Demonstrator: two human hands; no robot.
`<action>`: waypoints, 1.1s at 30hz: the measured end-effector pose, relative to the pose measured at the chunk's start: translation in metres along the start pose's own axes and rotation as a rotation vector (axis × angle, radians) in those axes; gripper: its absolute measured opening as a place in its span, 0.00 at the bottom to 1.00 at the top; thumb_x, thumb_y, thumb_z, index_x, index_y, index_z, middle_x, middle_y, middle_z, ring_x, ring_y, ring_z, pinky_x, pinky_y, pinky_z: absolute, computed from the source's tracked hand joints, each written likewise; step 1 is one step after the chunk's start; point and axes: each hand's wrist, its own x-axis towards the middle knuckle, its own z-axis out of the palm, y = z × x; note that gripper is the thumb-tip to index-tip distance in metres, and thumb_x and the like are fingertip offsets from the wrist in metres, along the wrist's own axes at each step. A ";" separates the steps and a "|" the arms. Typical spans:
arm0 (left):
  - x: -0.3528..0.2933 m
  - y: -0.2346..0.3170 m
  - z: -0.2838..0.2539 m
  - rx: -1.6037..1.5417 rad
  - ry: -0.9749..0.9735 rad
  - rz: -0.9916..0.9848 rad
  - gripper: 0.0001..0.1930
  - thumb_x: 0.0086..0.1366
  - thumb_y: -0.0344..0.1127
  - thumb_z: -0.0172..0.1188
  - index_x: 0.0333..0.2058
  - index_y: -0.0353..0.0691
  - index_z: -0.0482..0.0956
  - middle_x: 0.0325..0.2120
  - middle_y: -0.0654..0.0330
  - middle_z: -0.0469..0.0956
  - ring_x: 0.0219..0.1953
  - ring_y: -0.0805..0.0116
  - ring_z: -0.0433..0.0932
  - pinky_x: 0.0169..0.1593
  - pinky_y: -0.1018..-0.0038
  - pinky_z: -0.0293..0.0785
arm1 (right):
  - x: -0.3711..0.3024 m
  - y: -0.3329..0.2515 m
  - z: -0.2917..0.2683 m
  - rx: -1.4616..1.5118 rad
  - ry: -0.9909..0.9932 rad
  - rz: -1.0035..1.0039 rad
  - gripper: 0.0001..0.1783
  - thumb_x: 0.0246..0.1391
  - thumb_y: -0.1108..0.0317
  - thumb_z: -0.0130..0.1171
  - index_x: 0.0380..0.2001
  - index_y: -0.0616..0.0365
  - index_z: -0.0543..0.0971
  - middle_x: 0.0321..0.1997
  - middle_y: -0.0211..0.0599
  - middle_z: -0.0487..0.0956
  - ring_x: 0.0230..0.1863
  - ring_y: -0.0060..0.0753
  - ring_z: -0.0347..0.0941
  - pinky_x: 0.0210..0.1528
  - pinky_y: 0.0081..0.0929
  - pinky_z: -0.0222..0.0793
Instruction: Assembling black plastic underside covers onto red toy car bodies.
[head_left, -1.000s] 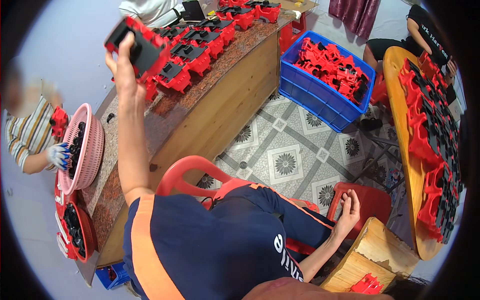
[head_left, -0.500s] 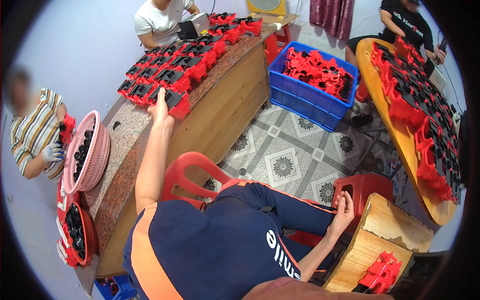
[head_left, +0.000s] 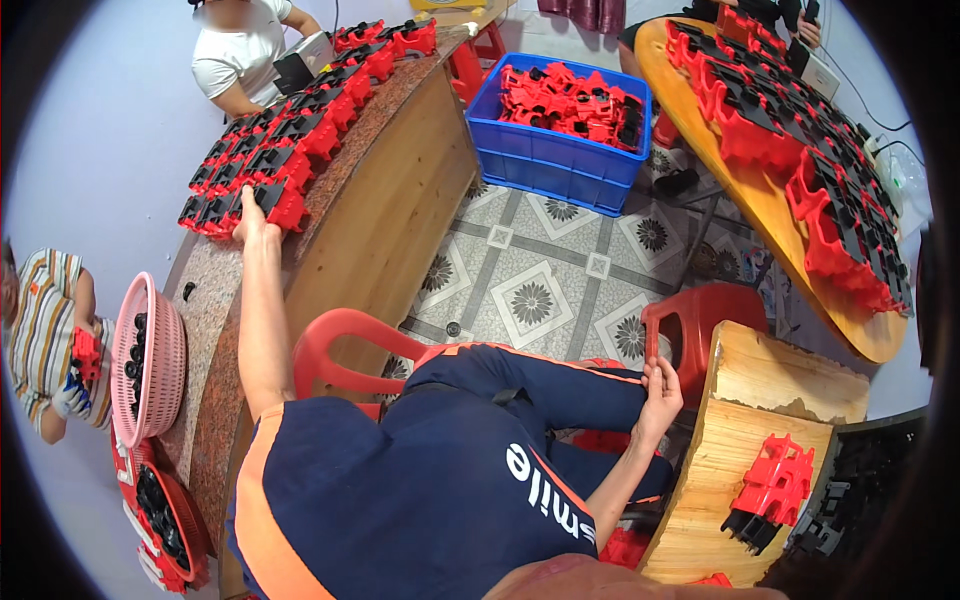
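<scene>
- Left hand [head_left: 257, 226] reaches to the near end of the rows, thumb over the black top of a red-and-black plastic body [head_left: 282, 204]; its other fingers are hidden, so I cannot tell how firmly they pinch.
- That body sits under the thumb, beside its neighbours; the hold from its near edge probably suits such close packing.
- Ahead of this grip, similar bodies [head_left: 302, 122] stand in rows, black tops up, likely to save room on the stone-topped counter [head_left: 216, 266].
- Left of the grip and nearer the wearer, a pink basket [head_left: 166, 370] holds black parts, its walls presumably keeping them together.
- Right hand [head_left: 660, 397] is empty, fingers loosely curled, just beside a red plastic stool [head_left: 718, 312].
- Right of that hand, a loose red piece [head_left: 777, 474] lies on a wooden bench [head_left: 790, 378].
</scene>
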 end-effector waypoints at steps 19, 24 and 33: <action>-0.086 -0.140 0.042 0.318 -1.154 0.048 0.33 0.64 0.56 0.55 0.61 0.39 0.64 0.58 0.54 0.67 0.57 0.50 0.69 0.61 0.56 0.64 | -0.039 0.013 -0.010 -0.327 0.239 -0.230 0.11 0.59 0.73 0.57 0.44 0.66 0.79 0.37 0.38 0.83 0.40 0.24 0.79 0.44 0.23 0.75; -0.127 -0.134 0.136 0.069 -1.501 0.658 0.27 0.64 0.47 0.57 0.55 0.34 0.69 0.50 0.50 0.72 0.52 0.51 0.73 0.55 0.58 0.69 | -0.080 -0.014 0.007 -0.424 0.402 -0.535 0.12 0.55 0.74 0.61 0.43 0.63 0.79 0.43 0.44 0.80 0.44 0.39 0.79 0.45 0.29 0.74; -0.649 -0.165 0.009 -0.152 -2.311 0.753 0.34 0.53 0.30 0.67 0.60 0.37 0.67 0.57 0.51 0.68 0.60 0.56 0.65 0.60 0.64 0.63 | -0.103 -0.099 -0.148 -0.896 1.383 -0.557 0.37 0.52 0.62 0.65 0.62 0.63 0.64 0.56 0.55 0.72 0.56 0.56 0.68 0.58 0.43 0.64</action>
